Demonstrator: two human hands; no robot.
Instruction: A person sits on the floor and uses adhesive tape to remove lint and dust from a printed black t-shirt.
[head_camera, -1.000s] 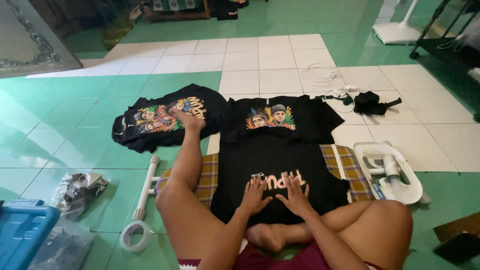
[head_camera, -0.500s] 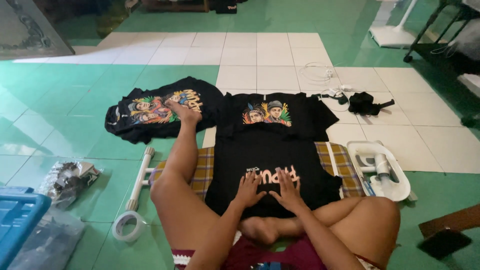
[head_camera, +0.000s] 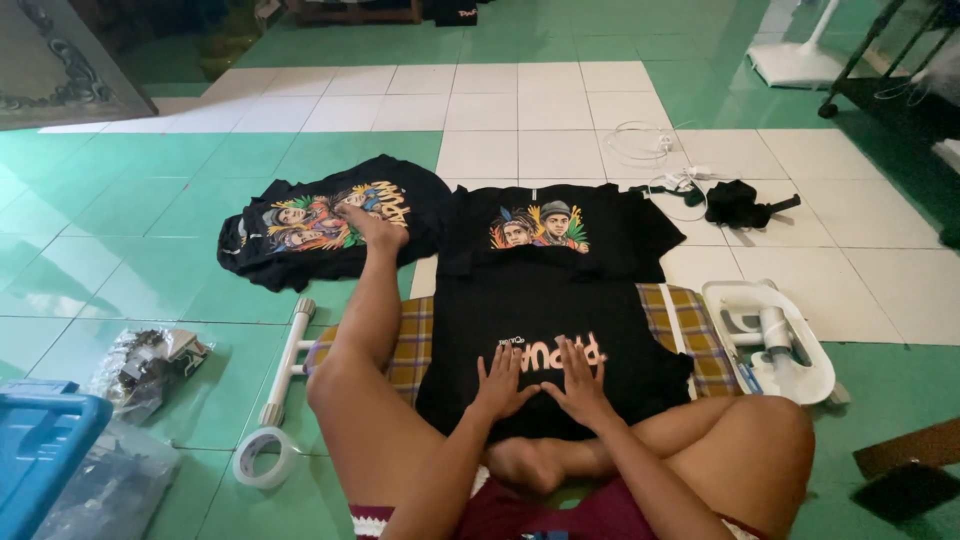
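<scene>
I sit on the floor with a black T-shirt (head_camera: 545, 320) spread flat in front of me over a plaid cloth (head_camera: 410, 350). My left hand (head_camera: 502, 382) and my right hand (head_camera: 577, 379) lie palm down, side by side, on the shirt's near part with pale lettering. A second black T-shirt with a colourful print of two faces (head_camera: 560, 230) lies just beyond it. A third black printed T-shirt (head_camera: 320, 222) lies crumpled at the left, with my left foot (head_camera: 375, 225) resting on its edge.
A white plastic tray with a tool (head_camera: 775, 340) sits at the right. A tape roll (head_camera: 262, 458) and white pipe frame (head_camera: 285, 365) lie at the left, near a blue bin (head_camera: 40, 450) and plastic bags (head_camera: 145, 360). Cables (head_camera: 650, 150) and a black pouch (head_camera: 735, 203) lie beyond.
Both hands have stayed on the near shirt, shifting only slightly over it. The view has tilted a little; the shirts have not moved.
</scene>
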